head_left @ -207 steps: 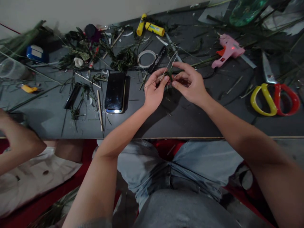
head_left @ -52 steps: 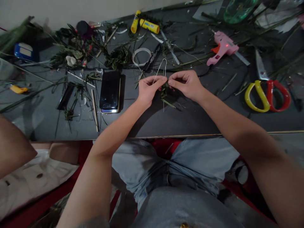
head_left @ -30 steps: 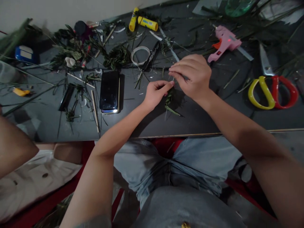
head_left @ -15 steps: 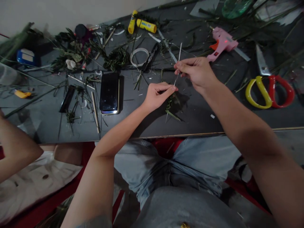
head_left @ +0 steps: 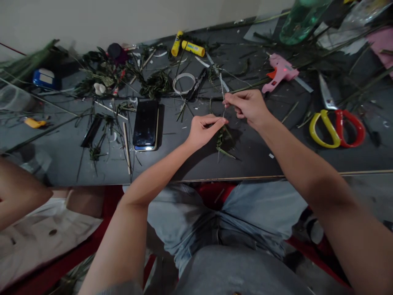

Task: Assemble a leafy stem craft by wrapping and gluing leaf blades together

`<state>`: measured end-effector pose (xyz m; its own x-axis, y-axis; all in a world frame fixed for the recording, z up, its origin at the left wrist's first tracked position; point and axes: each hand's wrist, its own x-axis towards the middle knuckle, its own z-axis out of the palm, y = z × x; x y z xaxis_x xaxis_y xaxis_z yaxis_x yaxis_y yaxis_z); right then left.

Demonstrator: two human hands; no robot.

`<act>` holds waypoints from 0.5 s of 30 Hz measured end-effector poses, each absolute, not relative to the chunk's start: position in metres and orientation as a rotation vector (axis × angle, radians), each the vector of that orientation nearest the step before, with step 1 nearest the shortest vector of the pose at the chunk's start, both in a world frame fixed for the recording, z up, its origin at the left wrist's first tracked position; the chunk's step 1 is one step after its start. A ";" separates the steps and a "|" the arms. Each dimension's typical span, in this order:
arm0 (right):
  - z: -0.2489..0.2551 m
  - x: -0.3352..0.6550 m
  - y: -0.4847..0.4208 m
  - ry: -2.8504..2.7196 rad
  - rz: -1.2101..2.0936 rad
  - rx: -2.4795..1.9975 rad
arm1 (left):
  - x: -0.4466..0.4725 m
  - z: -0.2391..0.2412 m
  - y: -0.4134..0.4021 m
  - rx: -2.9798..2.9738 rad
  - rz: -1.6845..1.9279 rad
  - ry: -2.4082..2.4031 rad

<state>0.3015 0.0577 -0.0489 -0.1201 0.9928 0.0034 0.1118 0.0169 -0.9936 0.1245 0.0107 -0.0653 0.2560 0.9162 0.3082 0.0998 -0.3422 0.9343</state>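
Note:
Over the middle of the dark table, my right hand (head_left: 247,107) pinches a thin whitish strand (head_left: 221,84) between thumb and fingers. Its free end points up and slightly left; I cannot tell whether it is wire or a narrow strip. A little lower and to the left, my left hand (head_left: 205,130) is closed, with thumb and forefinger pinching the strand's lower part. Under those fingertips hangs or lies a small bunch of green leaves (head_left: 223,141), partly hidden by the hand. Whether the strand joins the leaves is unclear.
Left of my hands lie a phone (head_left: 145,123) and a wooden stick (head_left: 126,147). Behind are a wire coil (head_left: 183,83), a black pen-like tool (head_left: 196,85) and a yellow glue stick (head_left: 193,48). Rightward are a pink glue gun (head_left: 281,71) and scissors (head_left: 337,127). Another person's arm (head_left: 21,192) is at left.
The strand's upper end has swung from leaning right to leaning slightly left. My right hand has moved a little left and lower in view; the camera view has also shifted.

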 end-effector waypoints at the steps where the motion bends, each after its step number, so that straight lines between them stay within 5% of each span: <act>1: -0.046 0.302 0.057 -1.444 1.164 -1.243 | 0.124 -0.065 0.010 1.673 1.192 0.976; 15: -0.051 0.299 0.059 -1.598 0.846 -1.332 | 0.122 -0.074 0.021 1.742 1.095 1.285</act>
<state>0.2995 0.0586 -0.0512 -0.0531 0.9798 0.1929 0.3915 0.1981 -0.8986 0.1216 0.0213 -0.0739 0.1503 0.9636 0.2210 0.3715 -0.2622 0.8906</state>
